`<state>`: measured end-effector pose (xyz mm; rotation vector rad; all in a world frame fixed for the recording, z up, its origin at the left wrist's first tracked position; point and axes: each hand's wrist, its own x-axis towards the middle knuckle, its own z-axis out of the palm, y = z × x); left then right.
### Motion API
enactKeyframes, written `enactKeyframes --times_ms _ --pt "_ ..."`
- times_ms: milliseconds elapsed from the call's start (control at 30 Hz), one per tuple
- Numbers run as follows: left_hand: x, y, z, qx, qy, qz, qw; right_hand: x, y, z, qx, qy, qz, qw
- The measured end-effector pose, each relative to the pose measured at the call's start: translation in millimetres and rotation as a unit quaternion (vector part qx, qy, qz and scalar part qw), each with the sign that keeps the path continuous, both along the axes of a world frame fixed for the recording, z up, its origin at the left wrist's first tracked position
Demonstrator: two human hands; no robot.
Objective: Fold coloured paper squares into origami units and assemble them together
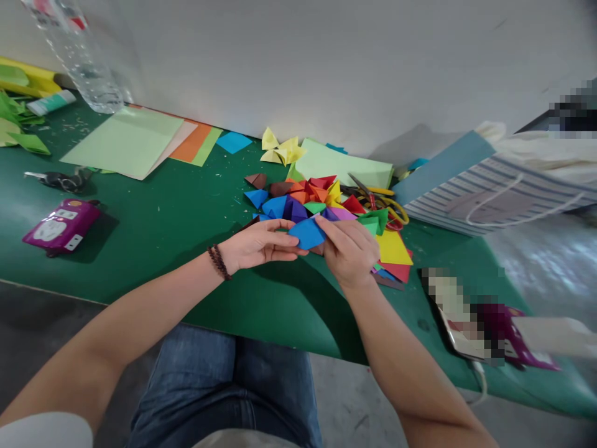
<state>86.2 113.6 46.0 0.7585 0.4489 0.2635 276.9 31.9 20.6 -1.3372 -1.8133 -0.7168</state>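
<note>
A piece of blue paper (pixel 308 234) is held in the air between my two hands, over the front half of the green table. My left hand (pixel 265 242) grips its left edge, with a dark beaded bracelet on the wrist. From the right, my right hand (pixel 351 249) pinches its upper right corner between thumb and finger. Just behind lies a pile of folded paper pieces (pixel 311 193) in red, orange, blue, purple, green and other colours. Yellow paper sheets (pixel 395 247) lie beyond my right hand, partly over red ones.
Scissors (pixel 368 193) lie right of the pile, before a striped paper bag (pixel 494 180). A phone (pixel 454 311) with a cable rests at the right. Pale green sheets (pixel 125 140), a plastic bottle (pixel 88 68), a glue stick (pixel 51 102), keys (pixel 60 180) and a purple packet (pixel 63 227) occupy the left.
</note>
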Motion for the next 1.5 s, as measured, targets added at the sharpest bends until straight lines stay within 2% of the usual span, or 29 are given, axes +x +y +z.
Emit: enactKeyframes --times_ms 133,233,367,467,533,633,700,867,1000,1133,1267,1400,1500 --pt "2 -1 -3.5 0.073 -0.011 0.054 0.996 -6 1 1.4 -0.015 0.072 0.035 0.997" --pt "5 0 -7.4 0.155 -0.024 0.112 0.981 -10 -1 2.9 -0.047 0.183 0.051 0.981" --pt "6 3 -10.6 0.251 -0.032 0.152 0.955 -13 -4 4.3 -0.12 0.357 0.093 0.922" --pt "5 3 -12.4 0.301 -0.034 0.154 0.94 -13 -2 4.5 -0.157 0.44 0.132 0.874" --pt "5 4 -13.5 0.311 -0.042 0.145 0.938 -13 0 4.1 -0.178 0.483 0.159 0.842" --pt "3 5 -12.8 0.28 -0.043 0.12 0.951 -11 4 3.8 -0.202 0.537 0.198 0.795" --pt "1 6 -10.5 0.239 -0.029 0.097 0.966 -10 5 5.1 -0.219 0.554 0.212 0.775" --pt "-2 7 -5.1 0.172 0.018 0.088 0.981 -11 2 12.5 -0.267 0.552 0.219 0.759" --pt "-4 8 -3.5 0.214 0.045 0.087 0.972 -12 1 14.0 -0.304 0.555 0.234 0.738" --pt "-7 9 -0.2 0.253 0.051 0.089 0.962 -14 5 14.1 -0.346 0.577 0.244 0.699" --pt "-9 10 3.6 0.259 0.048 0.095 0.96 -18 7 20.0 -0.39 0.595 0.234 0.663" --pt "-11 10 6.6 0.243 0.059 0.066 0.966 -21 6 24.2 -0.425 0.577 0.215 0.664" --pt "-14 10 8.4 0.27 0.075 0.051 0.959 -20 6 22.9 -0.443 0.562 0.225 0.661"
